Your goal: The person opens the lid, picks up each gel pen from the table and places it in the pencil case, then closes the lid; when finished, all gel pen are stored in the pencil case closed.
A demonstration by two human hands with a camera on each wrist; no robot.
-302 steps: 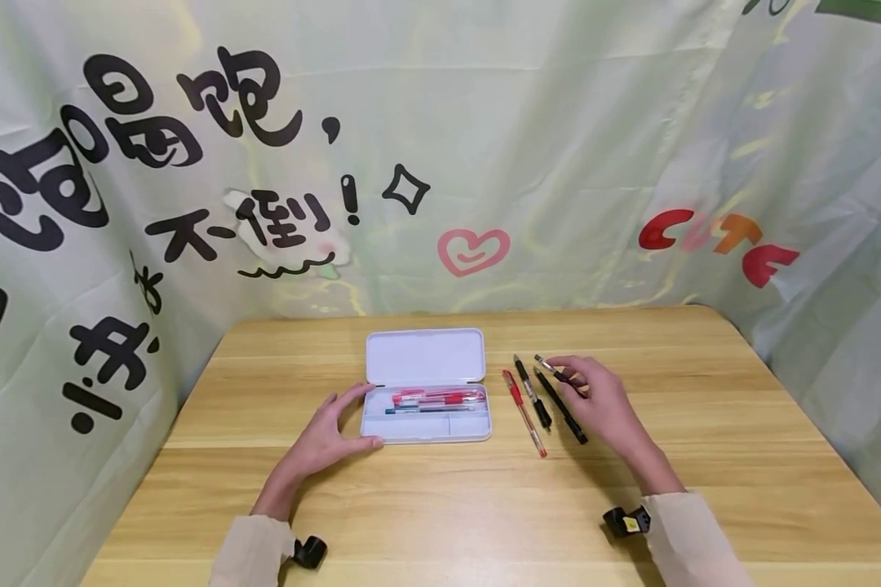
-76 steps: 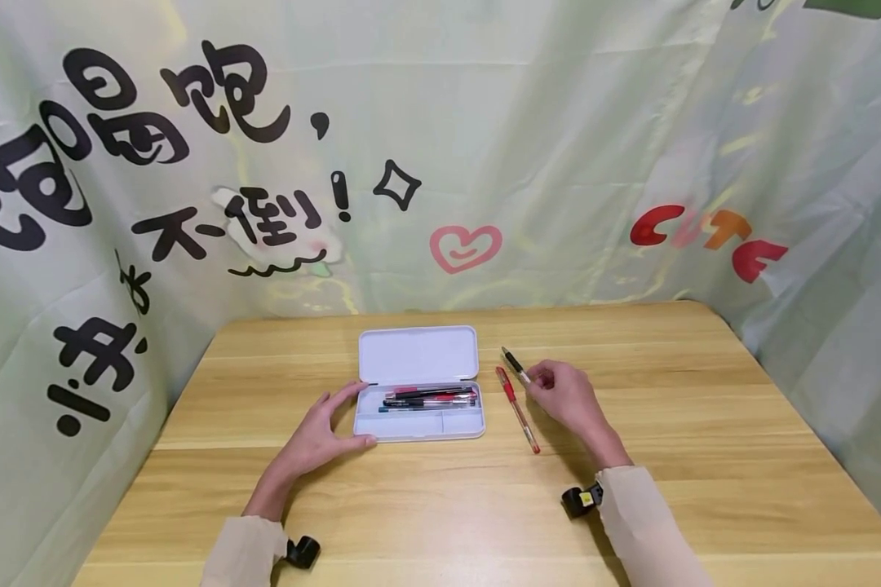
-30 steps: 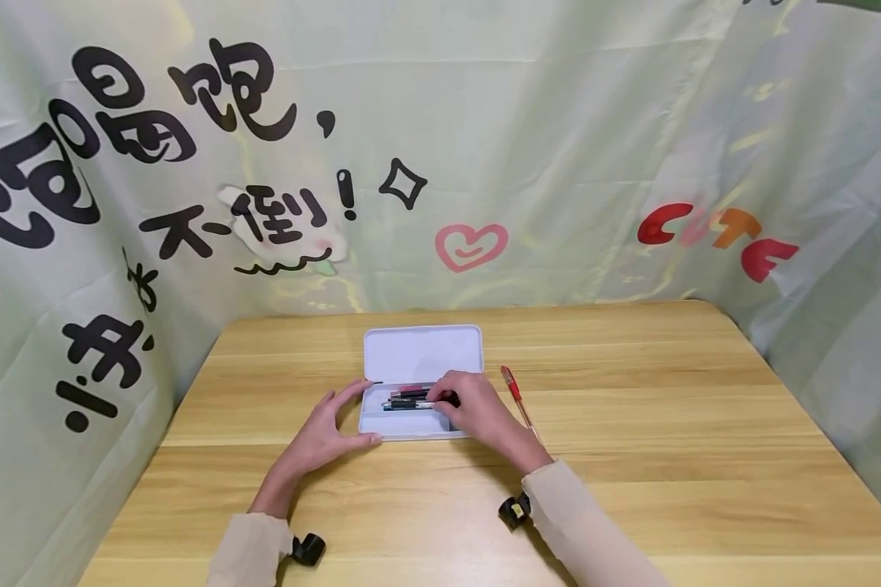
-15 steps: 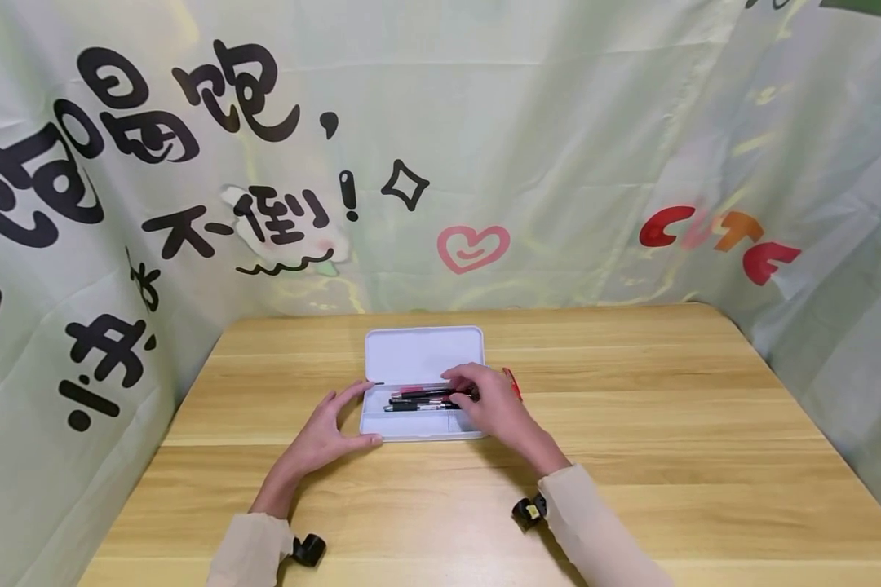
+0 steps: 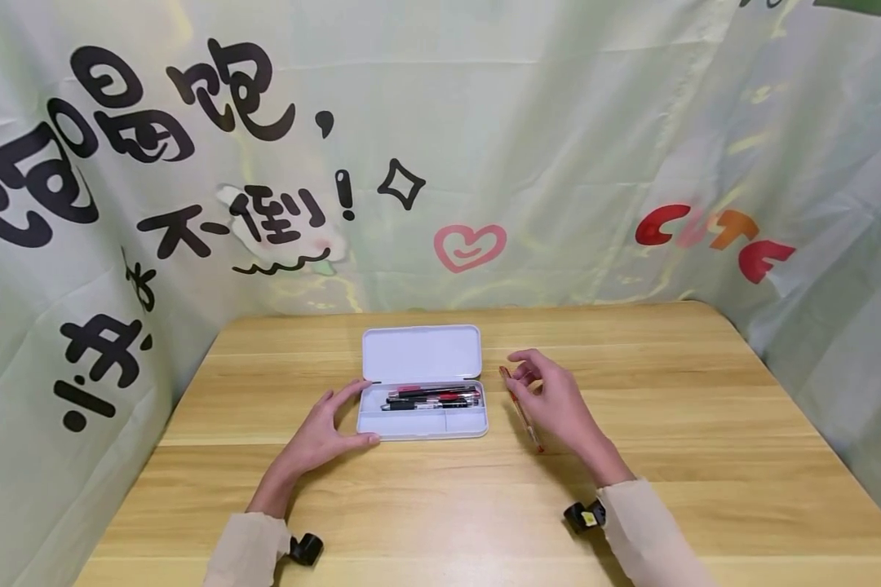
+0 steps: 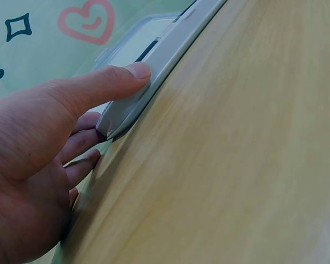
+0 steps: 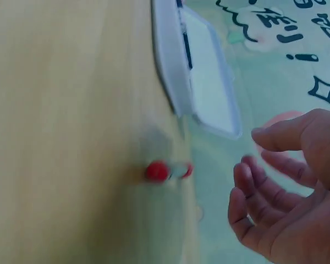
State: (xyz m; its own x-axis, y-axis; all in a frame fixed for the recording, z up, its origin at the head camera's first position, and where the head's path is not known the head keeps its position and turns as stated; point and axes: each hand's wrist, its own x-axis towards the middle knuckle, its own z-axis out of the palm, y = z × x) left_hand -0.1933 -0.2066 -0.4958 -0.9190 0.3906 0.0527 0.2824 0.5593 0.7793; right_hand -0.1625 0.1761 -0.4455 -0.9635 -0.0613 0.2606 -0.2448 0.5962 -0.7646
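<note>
An open white pencil case [image 5: 404, 424] lies on the table, its lid [image 5: 422, 354] folded back. Several pens [image 5: 433, 397], black, red and pink, rest in its long rear compartment. My left hand [image 5: 319, 436] holds the case's left end. In the left wrist view its thumb [image 6: 118, 82] presses the front wall while the fingers reach round the end. To the right of the case lies a red pen [image 5: 527, 424]. Over its upper part hovers my right hand [image 5: 558, 399], thumb and fingers apart. In the right wrist view nothing is between those fingers, and the red pen [image 7: 157, 171] is blurred.
The wooden table [image 5: 440, 505] carries the case and the loose pen. A printed cloth [image 5: 558, 147] hangs behind the table and along both sides. Small black wrist cameras [image 5: 306, 549] jut from the sleeves.
Over ten seconds, the black pens and the grey-and-black pen went from table to case. In the last half second my right hand left the case and moved right to the red pen. Left hand stays.
</note>
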